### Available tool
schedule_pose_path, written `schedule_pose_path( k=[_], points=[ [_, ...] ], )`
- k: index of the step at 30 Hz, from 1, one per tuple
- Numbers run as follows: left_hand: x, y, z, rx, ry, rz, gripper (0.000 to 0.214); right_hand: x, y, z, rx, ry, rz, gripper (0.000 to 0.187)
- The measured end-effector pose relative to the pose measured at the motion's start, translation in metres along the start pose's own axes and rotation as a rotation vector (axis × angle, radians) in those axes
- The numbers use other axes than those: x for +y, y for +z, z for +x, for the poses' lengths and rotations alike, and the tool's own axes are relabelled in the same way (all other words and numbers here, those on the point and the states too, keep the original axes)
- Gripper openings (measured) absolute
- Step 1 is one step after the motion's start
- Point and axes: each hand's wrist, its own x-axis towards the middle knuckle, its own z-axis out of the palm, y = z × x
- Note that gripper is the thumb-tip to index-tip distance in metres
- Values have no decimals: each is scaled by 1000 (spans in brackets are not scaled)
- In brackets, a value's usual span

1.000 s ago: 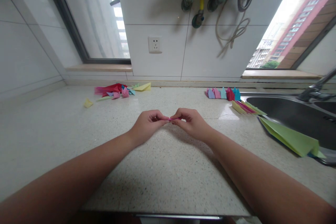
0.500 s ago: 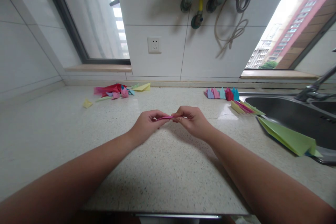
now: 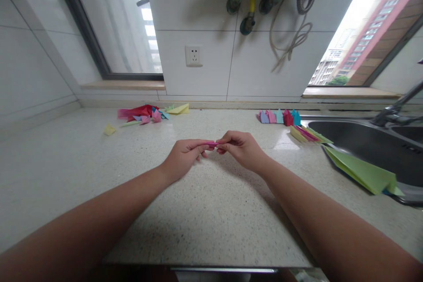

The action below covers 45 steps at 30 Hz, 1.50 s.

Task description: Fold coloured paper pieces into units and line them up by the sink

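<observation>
A small folded piece of magenta paper (image 3: 212, 144) is held just above the counter, between my two hands. My left hand (image 3: 185, 154) pinches its left end, with the thumb and fingers pressed together. At the other end, the thumb and fingertips of my right hand (image 3: 240, 147) close on it. The fingertips nearly meet and cover most of the paper, so its exact folded shape is hidden.
Folded coloured papers (image 3: 143, 113) lie back left, beside a small yellow piece (image 3: 109, 129). Several small origami pieces (image 3: 279, 117) stand in a row back right. Folded sheets (image 3: 307, 134) and a large green folded paper (image 3: 363, 169) rest by the sink (image 3: 360, 143).
My left fingers have shifted on the magenta paper, their lower fingertips now showing below it. The paper looks turned, with less of it showing. Both hands stay in about the same place.
</observation>
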Motion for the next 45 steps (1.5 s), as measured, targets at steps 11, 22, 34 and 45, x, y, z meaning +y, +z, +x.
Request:
schedule_pose_path(
  k=[11, 22, 34, 45],
  points=[
    [-6, 0, 5, -4, -118, -33, 33, 4, 2, 3, -8, 220, 146, 26],
    [-8, -5, 9, -47, -209, 103, 38, 11, -3, 6, -52, 308, 151, 23],
    [-14, -6, 13, 2, -329, -75, 45, 14, -1, 2, -85, 163, 116, 26],
    [1, 5, 4, 5, -132, -208, 49, 4, 6, 1, 72, 243, 250, 25]
  ],
)
